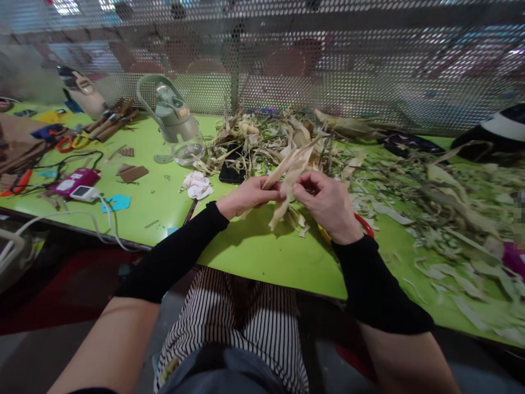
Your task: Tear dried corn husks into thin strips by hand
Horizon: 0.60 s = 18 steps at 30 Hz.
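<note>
Pale dried corn husks (pixel 291 169) stand between my two hands above the front of the green table. My left hand (pixel 252 196) pinches them near their lower part, thumb pressed on top. On the other side my right hand (pixel 328 202) has its fingers curled at the edge of a husk strip, thumb and forefinger together. A strip end hangs below the fingers. Under my right wrist shows a red loop, the handle of scissors (pixel 364 223), partly hidden. Behind my hands lies a heap of husk scraps (pixel 254 131), with a black phone (pixel 233 171) at its left.
A green-lidded bottle (pixel 172 117) and crumpled tissue (pixel 197 185) stand left of the heap. Further left are a purple power bank (pixel 77 182) with cables, orange- and yellow-handled tools (pixel 74 142) and brown pieces. Shredded husks (pixel 447 219) cover the right side. A perforated metal screen (pixel 262 65) rises behind.
</note>
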Each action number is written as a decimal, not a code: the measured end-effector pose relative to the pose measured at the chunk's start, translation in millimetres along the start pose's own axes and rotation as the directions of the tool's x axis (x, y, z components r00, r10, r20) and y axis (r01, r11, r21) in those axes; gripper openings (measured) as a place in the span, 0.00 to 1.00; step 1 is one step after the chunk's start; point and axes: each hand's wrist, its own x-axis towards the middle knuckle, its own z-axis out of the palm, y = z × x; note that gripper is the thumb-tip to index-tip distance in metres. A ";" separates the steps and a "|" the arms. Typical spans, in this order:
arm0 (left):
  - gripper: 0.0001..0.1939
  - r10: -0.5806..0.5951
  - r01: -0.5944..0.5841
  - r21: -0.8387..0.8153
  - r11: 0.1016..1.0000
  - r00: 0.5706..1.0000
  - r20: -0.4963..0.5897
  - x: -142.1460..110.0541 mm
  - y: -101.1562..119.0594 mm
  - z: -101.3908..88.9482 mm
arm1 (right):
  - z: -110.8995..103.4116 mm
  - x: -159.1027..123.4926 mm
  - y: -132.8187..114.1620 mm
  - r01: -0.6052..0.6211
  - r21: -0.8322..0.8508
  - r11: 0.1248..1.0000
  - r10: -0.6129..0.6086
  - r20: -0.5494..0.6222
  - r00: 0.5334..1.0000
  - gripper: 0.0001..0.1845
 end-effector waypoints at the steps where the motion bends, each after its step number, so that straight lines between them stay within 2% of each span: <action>1: 0.10 -0.006 0.007 -0.030 1.000 1.000 0.012 0.7 -1.4 -0.3 | 1.1 -0.2 -0.2 0.014 -0.029 0.999 -0.014 -0.009 1.000 0.06; 6: 0.08 -0.053 0.055 -0.138 0.989 0.998 0.018 1.6 -4.0 0.0 | 5.7 -1.4 0.3 0.071 -0.142 0.987 -0.075 -0.025 0.997 0.08; 11: 0.10 -0.075 0.081 -0.209 0.975 0.997 0.033 -2.6 1.6 -0.3 | 0.9 0.9 1.3 0.094 -0.204 0.974 -0.104 -0.042 0.994 0.04; 15: 0.10 -0.062 0.061 -0.213 0.975 0.998 0.002 -2.9 3.0 -0.4 | -5.2 2.0 1.8 -0.008 -0.055 0.998 0.004 -0.073 0.997 0.05; 18: 0.10 -0.024 0.015 -0.210 0.978 0.999 -0.043 -0.5 0.8 0.0 | -4.5 1.7 2.1 -0.109 0.113 0.988 0.109 0.007 0.994 0.13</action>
